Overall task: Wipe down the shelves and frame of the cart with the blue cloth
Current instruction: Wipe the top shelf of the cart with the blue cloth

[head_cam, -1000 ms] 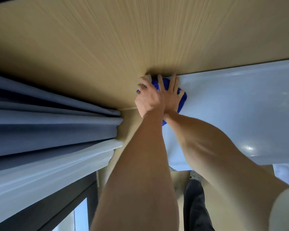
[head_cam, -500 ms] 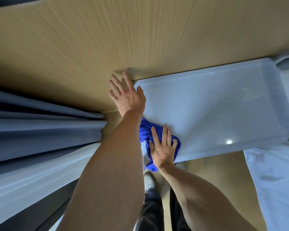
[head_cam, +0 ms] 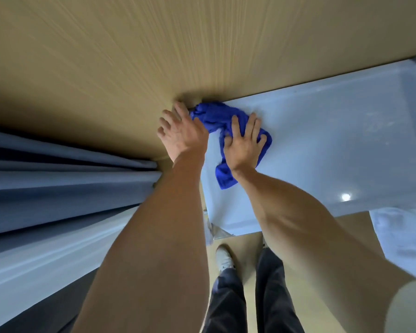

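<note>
- two dark trouser legs (head_cam: 247,296) and one white shoe (head_cam: 223,259) stand on the tan floor (head_cam: 351,227) at the near edge of the view.
- both bare forearms reach forward from the near edge to the cart's top shelf (head_cam: 334,140), a pale grey tray with a raised rim.
- right hand (head_cam: 244,143): flat, fingers straight and spread wide, palm pressing the blue cloth (head_cam: 214,116) onto the shelf surface.
- blue cloth: bunched, lying on the left part of the shelf; one end reaches the far left corner, the other end trails out below the right wrist.
- left hand (head_cam: 181,133): placed at the shelf's far left corner, fingers straight and slightly spread, just beside the cloth; whether the thumb touches the cloth cannot be told.
- grey curtains (head_cam: 58,183) hang to the left.
- wood-grain wall panel (head_cam: 154,49) stands directly behind the shelf.
</note>
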